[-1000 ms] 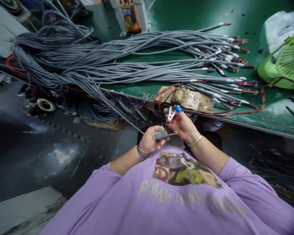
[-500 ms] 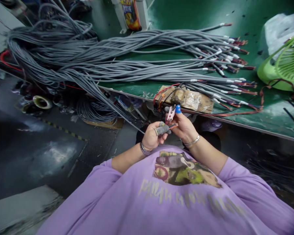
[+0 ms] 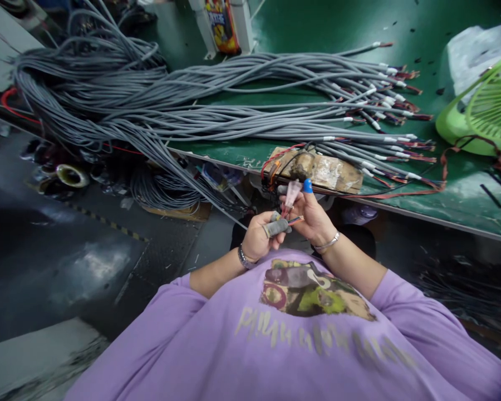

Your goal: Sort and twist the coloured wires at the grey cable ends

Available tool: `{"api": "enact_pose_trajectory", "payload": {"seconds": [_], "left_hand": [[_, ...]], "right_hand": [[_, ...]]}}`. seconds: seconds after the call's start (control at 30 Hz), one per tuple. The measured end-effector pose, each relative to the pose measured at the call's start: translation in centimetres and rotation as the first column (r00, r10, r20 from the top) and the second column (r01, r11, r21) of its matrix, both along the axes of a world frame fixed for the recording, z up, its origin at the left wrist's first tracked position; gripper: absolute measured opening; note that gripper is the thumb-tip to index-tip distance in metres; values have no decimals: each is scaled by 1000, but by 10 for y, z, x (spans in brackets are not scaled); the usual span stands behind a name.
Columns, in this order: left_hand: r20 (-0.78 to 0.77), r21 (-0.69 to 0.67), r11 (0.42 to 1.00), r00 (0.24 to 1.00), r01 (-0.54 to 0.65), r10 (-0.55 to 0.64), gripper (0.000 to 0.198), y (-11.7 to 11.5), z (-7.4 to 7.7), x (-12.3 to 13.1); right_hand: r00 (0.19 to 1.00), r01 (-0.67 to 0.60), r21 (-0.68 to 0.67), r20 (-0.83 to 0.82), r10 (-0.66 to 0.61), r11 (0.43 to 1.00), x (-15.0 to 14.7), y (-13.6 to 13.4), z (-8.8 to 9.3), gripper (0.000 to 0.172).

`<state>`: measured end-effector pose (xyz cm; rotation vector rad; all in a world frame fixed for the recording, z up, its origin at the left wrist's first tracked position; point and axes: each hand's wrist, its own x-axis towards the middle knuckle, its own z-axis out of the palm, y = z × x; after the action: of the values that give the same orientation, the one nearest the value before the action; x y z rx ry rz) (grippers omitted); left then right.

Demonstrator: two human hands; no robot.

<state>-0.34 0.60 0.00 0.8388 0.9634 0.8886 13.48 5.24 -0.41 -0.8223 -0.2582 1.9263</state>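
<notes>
My left hand [image 3: 259,236], with grey covers on its fingertips, is closed in a pinch on a grey cable [image 3: 242,225]. Short coloured wires [image 3: 296,219] stick out past its fingers toward the right. Facing it, my right hand [image 3: 315,221] wears a blue cover on the thumb and a grey one on a finger. A blurred pinkish-white clip-like piece [image 3: 292,193] sits between that thumb and the fingers, which curl behind it. Thin reddish wires run from this piece down to my left fingertips. Its exact contact with my right fingers is partly hidden.
Bundles of grey cables [image 3: 217,120] with stripped ends lie along the green table [image 3: 317,22]. A taped wooden block [image 3: 329,171] sits at the front edge. On the right stand a green fan [image 3: 490,111] and a plastic bag [image 3: 480,53]. Coiled cable [image 3: 162,192] lies below.
The pinkish-white piece has tilted and blurred, and my right thumb has shifted slightly right, away from it. My left hand keeps its grip on the cable.
</notes>
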Motion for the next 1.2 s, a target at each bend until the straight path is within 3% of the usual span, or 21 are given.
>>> {"api": "enact_pose_trajectory", "payload": {"seconds": [0.13,0.23,0.33,0.47,0.53,0.73,1.0,1.2], "left_hand": [[-34,39,999,999,-30,31,40,-8,2,-1],[-42,39,996,996,-82,83,39,-8,3,1],[-41,30,994,994,-104,106,37,-6,4,4],[-29,22,992,991,-128,129,35,-3,3,8],[-27,16,991,991,-131,131,35,-2,2,9],[-6,22,991,992,-129,129,40,-1,-3,11],[16,-11,992,992,-128,128,39,-1,-7,11],[13,-28,991,991,-134,134,39,-3,-4,12]], "right_hand": [[998,-65,9,0,65,998,4,0,2,55],[999,-31,23,11,31,999,4,1,4,42],[997,36,83,66,-42,996,2,0,1,33],[930,190,290,254,-267,938,0,-4,-8,41],[907,213,329,284,-311,920,-1,-5,-11,46],[993,45,108,102,-57,993,-4,1,-8,52],[993,115,42,32,-116,992,-7,4,-6,41],[990,130,76,50,-134,989,-9,4,-6,39]]}}
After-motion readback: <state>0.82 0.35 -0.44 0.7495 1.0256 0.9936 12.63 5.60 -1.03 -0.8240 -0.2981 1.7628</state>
